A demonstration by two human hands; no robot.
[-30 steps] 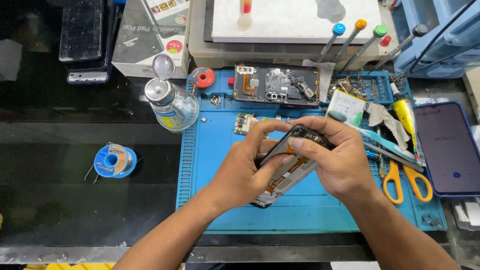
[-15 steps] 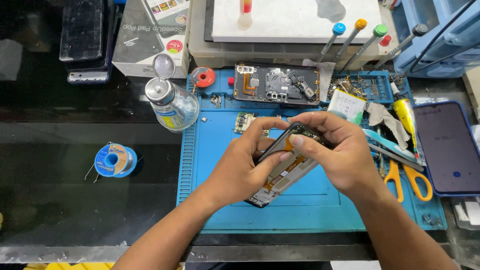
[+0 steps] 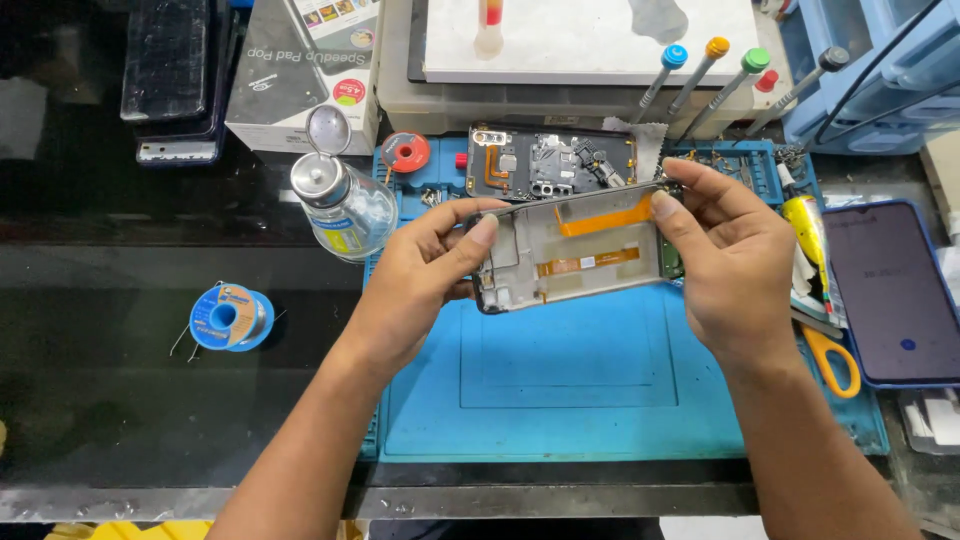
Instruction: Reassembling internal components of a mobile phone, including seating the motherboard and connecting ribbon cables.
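Note:
Both my hands hold an opened phone frame (image 3: 575, 250) above the blue work mat (image 3: 560, 390). Its inner side faces me, showing a pale metal plate with orange flex cables. My left hand (image 3: 420, 285) grips its left end, thumb on the top edge. My right hand (image 3: 735, 265) grips the right end with thumb and fingers. Just behind the frame lies a second opened phone body (image 3: 550, 160) with its circuit board showing.
A clear liquid bottle (image 3: 340, 200) with its flip cap open stands left of the mat. A blue solder-wire spool (image 3: 230, 318) lies further left. Screwdrivers (image 3: 700, 70) lean at the back. A dark phone (image 3: 895, 290), yellow-handled scissors (image 3: 830, 355) and a yellow tube (image 3: 808, 225) lie right.
The frame was held tilted on edge between my close-set hands. It is now turned flat with its inside facing me, raised slightly, and my hands have spread to its two ends.

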